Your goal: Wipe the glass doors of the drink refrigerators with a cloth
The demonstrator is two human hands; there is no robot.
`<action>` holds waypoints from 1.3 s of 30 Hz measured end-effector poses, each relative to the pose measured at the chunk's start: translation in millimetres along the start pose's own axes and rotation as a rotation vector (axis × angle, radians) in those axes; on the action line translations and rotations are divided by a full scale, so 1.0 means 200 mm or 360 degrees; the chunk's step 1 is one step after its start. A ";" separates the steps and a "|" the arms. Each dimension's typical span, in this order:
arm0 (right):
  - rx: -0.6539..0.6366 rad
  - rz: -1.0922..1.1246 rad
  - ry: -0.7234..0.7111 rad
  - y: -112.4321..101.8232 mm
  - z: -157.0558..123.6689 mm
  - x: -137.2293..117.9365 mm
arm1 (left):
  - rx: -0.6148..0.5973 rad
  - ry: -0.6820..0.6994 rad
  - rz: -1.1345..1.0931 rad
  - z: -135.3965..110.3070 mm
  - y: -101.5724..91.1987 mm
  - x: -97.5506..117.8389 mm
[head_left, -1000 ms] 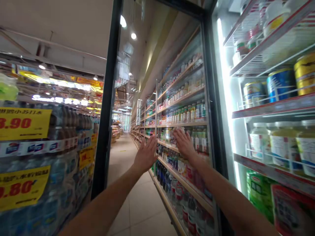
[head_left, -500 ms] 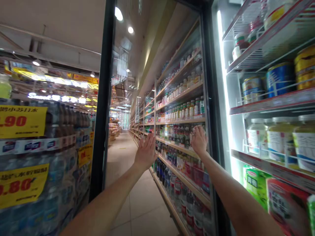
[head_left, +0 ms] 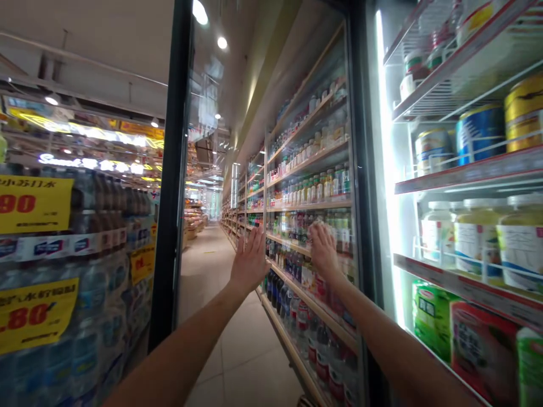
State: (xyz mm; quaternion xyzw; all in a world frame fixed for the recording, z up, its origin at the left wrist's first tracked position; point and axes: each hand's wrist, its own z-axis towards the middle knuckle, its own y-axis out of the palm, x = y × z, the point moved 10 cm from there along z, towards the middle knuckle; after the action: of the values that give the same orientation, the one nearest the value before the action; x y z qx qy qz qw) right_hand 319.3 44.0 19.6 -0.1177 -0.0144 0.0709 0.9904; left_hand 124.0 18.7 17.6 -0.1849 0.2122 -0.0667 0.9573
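Both my arms reach forward to an open glass cooler door (head_left: 271,102) with a black frame. My left hand (head_left: 250,261) lies flat on the glass, fingers stretched up and together. My right hand (head_left: 323,247) also rests flat on the glass, closer to the hinge side, fingers spread; it looks slightly blurred. Neither hand holds anything. Through the glass I see a long aisle of wooden shelves (head_left: 314,161) lined with bottles.
The lit cooler (head_left: 462,181) stands open on my right, its wire shelves holding cans, jars and green packs. Stacked water bottles with yellow price signs (head_left: 34,203) fill the left. A tiled aisle floor (head_left: 237,350) runs ahead.
My right hand slid right toward the door's hinge edge, then came back left and slightly lower on the glass. My left hand stayed nearly still. The view drifted a little to the right.
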 end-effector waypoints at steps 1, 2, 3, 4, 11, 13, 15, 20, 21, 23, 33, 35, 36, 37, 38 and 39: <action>-0.0056 0.0010 -0.0166 0.02 -0.02 -0.06 | 0.0012 -0.0004 -0.0001 0.00 0.00 0.00; -0.0090 0.0016 -0.0263 0.03 -0.04 -0.09 | 0.0027 -0.0004 -0.0001 -0.01 0.00 0.00; -0.0088 0.0020 -0.0259 0.04 -0.06 -0.09 | 0.0040 -0.0002 -0.0001 -0.01 0.00 0.00; -0.0049 0.0021 -0.0157 0.03 -0.07 -0.05 | 0.0049 0.0005 0.0001 -0.02 0.00 0.01; 0.0029 0.0046 -0.0132 0.04 -0.15 -0.05 | 0.0061 0.0026 0.0020 -0.05 0.02 0.01; -0.0038 0.0030 -0.0253 0.07 -0.17 -0.10 | 0.0045 0.0020 0.0013 -0.05 0.02 0.01; 0.0037 -0.0001 -0.0004 0.05 -0.18 -0.02 | 0.0022 0.0020 0.0012 -0.05 0.03 0.01; 0.0107 0.0023 0.0142 0.04 -0.22 0.02 | 0.0014 0.0014 0.0020 -0.06 0.02 0.02; 0.0050 0.0041 -0.0005 0.06 -0.24 -0.03 | 0.0017 0.0013 0.0022 -0.06 0.02 0.03; -0.0008 0.0054 -0.0122 0.08 -0.26 -0.06 | 0.0018 0.0005 0.0027 -0.07 0.02 0.03; -0.0046 0.0056 -0.0316 0.13 -0.38 -0.13 | -0.0020 0.0014 0.0047 -0.14 0.08 0.05; -0.0001 0.0061 -0.0202 0.12 -0.38 -0.07 | -0.0038 0.0027 0.0052 -0.15 0.08 0.05; 0.0071 0.0056 -0.0013 0.10 -0.37 0.01 | -0.0045 0.0033 0.0054 -0.16 0.09 0.05; 0.0146 0.0049 0.0188 0.08 -0.37 0.08 | -0.0052 0.0036 0.0055 -0.16 0.09 0.06; 0.0203 0.0043 0.0340 0.06 -0.38 0.14 | -0.0056 0.0035 0.0054 -0.17 0.09 0.06; 0.0224 0.0037 0.0399 0.06 -0.39 0.15 | -0.0059 0.0029 0.0052 -0.17 0.09 0.06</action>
State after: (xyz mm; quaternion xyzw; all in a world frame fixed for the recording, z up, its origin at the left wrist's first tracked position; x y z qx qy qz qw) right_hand 350.7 41.1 -57.9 -0.0561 0.1159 0.0680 0.9893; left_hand 120.9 22.5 -23.4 -0.1985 0.2251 -0.0487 0.9527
